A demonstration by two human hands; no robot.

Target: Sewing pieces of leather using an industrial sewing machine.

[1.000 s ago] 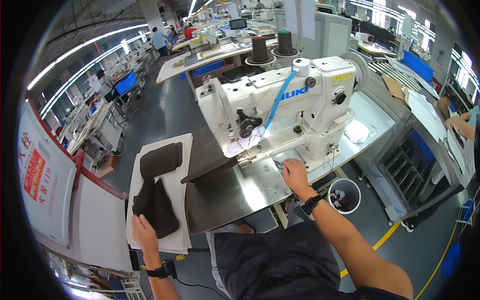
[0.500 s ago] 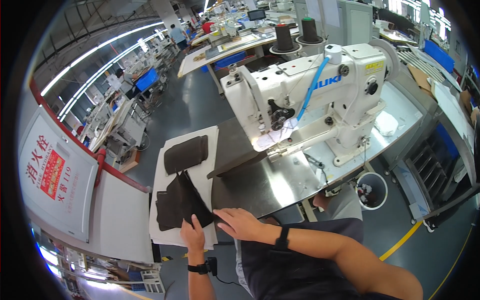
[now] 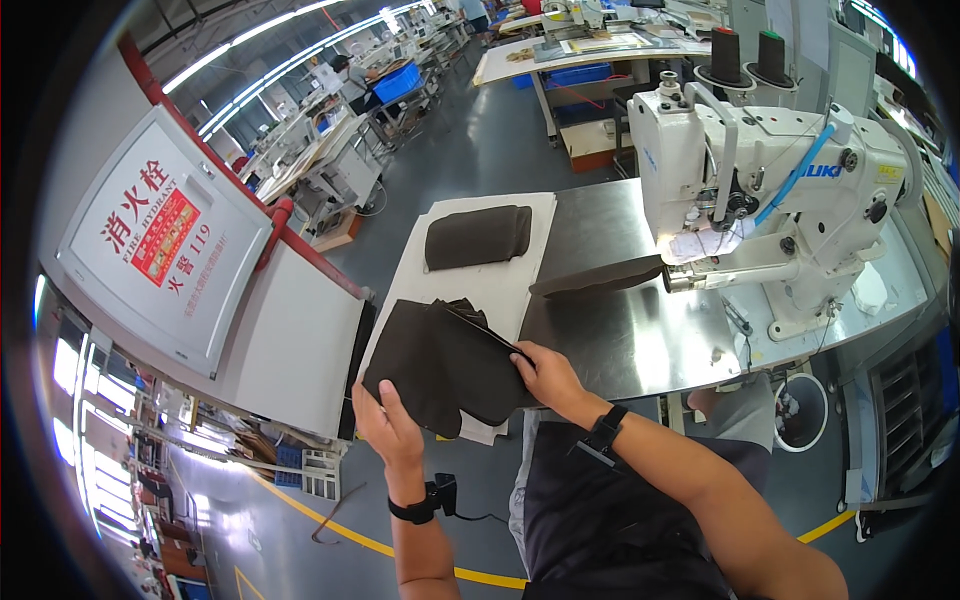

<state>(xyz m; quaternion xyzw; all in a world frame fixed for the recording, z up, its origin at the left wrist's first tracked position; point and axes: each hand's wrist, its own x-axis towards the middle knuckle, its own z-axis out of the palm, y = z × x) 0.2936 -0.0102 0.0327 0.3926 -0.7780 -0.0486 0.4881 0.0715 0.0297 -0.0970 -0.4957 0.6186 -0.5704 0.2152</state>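
Several dark brown fabric or leather pieces lie fanned out on a white board close in front of me. My right hand pinches the right edge of the upper dark piece, thumb on top, and that edge stands a little raised. At the lower left corner of the pile, my left hand rests against the edge with thumb and fingers apart; its fingertips are partly hidden. Farther back on the board sits a second neat stack of dark pieces. Another long dark piece reaches to the sewing machine's needle area.
A white sewing machine stands on the right beside a shiny metal table top. Two dark thread cones are behind it. A white board lies under the stacks. A white cabinet is at left, a waste bin at lower right.
The view has swung left, so the machine sits farther right. My right hand has taken hold of the upper piece's edge and spread it rightward; my left hand has shifted to the pile's left corner.
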